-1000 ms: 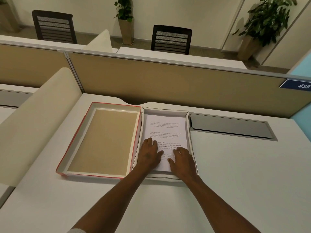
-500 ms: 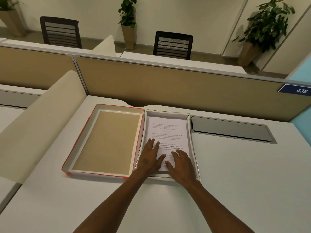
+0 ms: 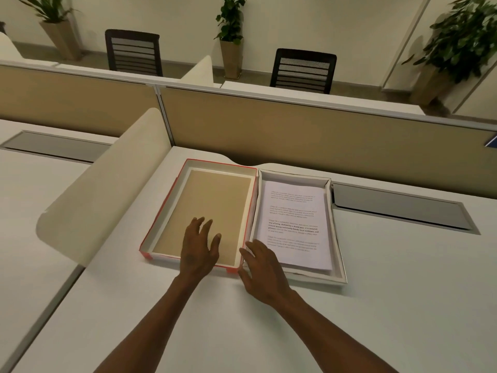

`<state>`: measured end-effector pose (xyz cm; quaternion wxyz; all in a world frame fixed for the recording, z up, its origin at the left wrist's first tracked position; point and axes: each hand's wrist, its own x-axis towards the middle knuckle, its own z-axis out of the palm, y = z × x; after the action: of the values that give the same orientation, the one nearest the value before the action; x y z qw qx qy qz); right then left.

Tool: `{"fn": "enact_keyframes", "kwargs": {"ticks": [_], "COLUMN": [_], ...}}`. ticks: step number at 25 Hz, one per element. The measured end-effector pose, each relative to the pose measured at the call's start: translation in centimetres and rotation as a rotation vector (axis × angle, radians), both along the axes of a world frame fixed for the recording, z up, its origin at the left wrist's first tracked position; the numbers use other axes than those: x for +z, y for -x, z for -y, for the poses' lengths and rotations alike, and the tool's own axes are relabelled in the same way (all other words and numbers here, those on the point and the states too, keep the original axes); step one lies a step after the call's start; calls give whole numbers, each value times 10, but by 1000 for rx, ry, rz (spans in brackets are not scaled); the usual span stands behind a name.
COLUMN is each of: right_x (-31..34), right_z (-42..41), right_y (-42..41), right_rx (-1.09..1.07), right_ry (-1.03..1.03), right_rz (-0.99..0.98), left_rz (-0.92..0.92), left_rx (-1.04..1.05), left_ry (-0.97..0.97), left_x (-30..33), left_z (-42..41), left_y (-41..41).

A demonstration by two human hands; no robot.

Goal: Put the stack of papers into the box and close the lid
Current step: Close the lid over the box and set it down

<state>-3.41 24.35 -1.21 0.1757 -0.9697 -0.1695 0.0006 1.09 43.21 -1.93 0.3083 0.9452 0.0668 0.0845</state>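
The stack of papers (image 3: 294,224) lies flat inside the shallow white box (image 3: 337,238) on the white desk. To its left, touching it, the red-edged lid (image 3: 166,208) lies upside down, its brown cardboard inside facing up. My left hand (image 3: 199,249) hovers with spread fingers over the lid's near end. My right hand (image 3: 262,267) is at the near corner where lid and box meet, fingers apart, holding nothing.
A cream curved divider (image 3: 107,189) rises left of the lid. A tan partition wall (image 3: 295,130) closes the back of the desk. A grey cable flap (image 3: 400,211) is set into the desk right of the box. Chairs and potted plants stand beyond.
Both hands have come off the papers and moved left: the left is now over the lid, the right at the box's near left corner. The camera view has shifted.
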Motion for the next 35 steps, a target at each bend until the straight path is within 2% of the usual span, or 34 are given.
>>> {"fn": "enact_keyframes", "kwargs": {"ticks": [4,8,11,18,23,27,31,35], "right_x": [-7,-11,-13,-20,-15,18,90,157], "right_z": [-12,-17,-19,-27,-27,-30,-57,-94], "right_y": [5,9,9,9,4,-19,-62,-98], "right_rx": [57,50,43,40,-39,-214,-399,-396], "right_ry": [160,215,201,191,93,-171,-633,-1055], "right_rz": [-1,46,71,110,68,-89,-145,-465], "left_rz": [-45,-274,-359,-229,-106,75,313,439], "left_rx": [115,284,355,416,453,417,298,229], "left_ry": [-153,-216,-75,172,473,536,522,405], "left_x": [-3,-3,0,-1,23,63,96,120], "left_z": [-50,-88,-108,-140,-143,-121,-97,-66], "left_y": [-5,-9,-9,-3,2,13,26,35]}}
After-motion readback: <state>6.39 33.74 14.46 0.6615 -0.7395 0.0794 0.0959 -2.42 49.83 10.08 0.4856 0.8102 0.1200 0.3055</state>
